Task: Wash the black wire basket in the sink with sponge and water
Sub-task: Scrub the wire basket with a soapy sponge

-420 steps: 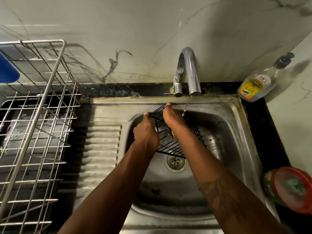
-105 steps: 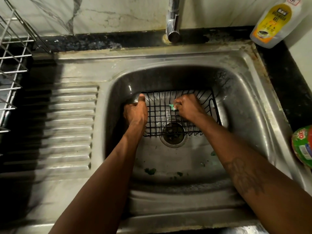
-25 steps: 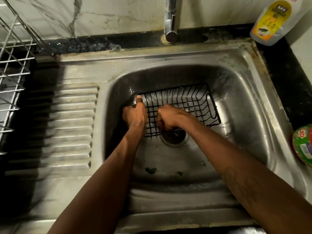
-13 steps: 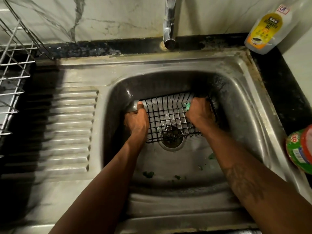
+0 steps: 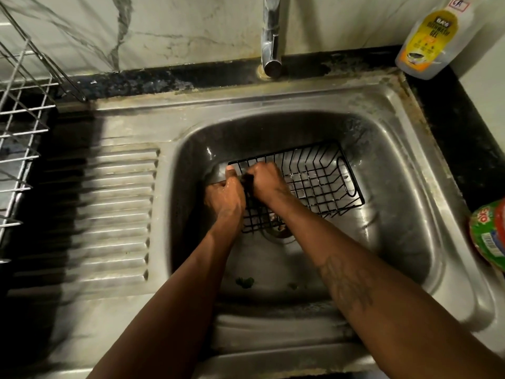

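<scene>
The black wire basket [image 5: 322,179] lies in the steel sink [image 5: 404,203], over the drain. My left hand [image 5: 225,196] grips its left rim, thumb pointing up along the wire. My right hand [image 5: 266,183] is curled inside the basket at its left end, close against the left hand. The sponge is hidden inside the right fist. No water runs from the tap [image 5: 270,36].
A dishwash gel bottle [image 5: 431,36] leans at the back right corner. A red and green container [image 5: 489,236] sits on the right counter. A wire dish rack [image 5: 21,127] stands at the left, beside the ribbed drainboard [image 5: 114,214]. Green scraps [image 5: 244,281] lie on the sink floor.
My right hand has slid from the basket's right end back to its left end, next to the left hand. The sponge, seen half a second ago, is now covered. The left hand kept its hold.
</scene>
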Demonstrator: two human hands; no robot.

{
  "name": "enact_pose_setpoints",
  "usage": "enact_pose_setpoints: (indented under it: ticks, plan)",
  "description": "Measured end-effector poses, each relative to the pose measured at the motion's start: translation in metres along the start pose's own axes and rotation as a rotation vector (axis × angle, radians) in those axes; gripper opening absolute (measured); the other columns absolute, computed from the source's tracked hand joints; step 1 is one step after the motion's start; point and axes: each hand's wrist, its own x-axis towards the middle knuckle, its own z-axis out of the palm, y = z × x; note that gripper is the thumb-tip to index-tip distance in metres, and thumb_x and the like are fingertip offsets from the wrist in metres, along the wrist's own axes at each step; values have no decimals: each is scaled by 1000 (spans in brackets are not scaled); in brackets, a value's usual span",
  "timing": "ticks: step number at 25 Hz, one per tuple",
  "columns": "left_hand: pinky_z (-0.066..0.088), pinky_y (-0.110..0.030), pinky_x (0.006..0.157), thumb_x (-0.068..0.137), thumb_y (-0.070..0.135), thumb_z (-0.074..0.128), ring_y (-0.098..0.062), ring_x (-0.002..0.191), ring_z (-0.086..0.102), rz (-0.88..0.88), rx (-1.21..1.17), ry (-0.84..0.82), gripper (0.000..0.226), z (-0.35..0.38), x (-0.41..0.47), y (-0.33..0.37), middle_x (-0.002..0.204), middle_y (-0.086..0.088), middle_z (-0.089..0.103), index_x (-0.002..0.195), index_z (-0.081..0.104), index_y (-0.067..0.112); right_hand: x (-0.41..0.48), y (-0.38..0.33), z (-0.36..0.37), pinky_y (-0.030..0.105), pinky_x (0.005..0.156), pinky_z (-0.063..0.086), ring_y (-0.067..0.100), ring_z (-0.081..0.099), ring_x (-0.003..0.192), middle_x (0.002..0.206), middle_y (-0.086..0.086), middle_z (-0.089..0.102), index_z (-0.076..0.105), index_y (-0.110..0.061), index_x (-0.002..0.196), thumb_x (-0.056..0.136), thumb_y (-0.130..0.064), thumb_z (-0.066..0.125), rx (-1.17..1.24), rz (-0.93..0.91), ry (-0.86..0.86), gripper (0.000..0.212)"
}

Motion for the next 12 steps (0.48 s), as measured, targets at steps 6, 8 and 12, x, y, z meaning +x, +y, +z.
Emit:
enact_pose_setpoints:
  ticks: [6,8,12]
  plan:
    - [63,-45,76,56,79,54,-24,76,74,-8,-54,-66,73,3,7,-9,75,-1,75,83,73,14,-25,80,-53,35,69,56,26,67,82,90,11,69,73,-8,100,87,-14,74,-333,334,176,14]
    - [62,-46,77,54,80,56,-25,79,74,-5,-62,-92,73,7,12,-15,78,-1,76,87,72,16,-29,86,-61,40,77,57,33,68,94,98,16,70,72,-4,100,91,-4,64,-438,400,171,12]
    - [60,-51,83,55,84,56,-28,89,74,-8,-31,-77,80,15,27,-34,90,-3,76,98,71,19,-30,76,-56,37,74,53,30,66,96,100,14,66,69,-5,102,93,2,59,-362,425,138,15]
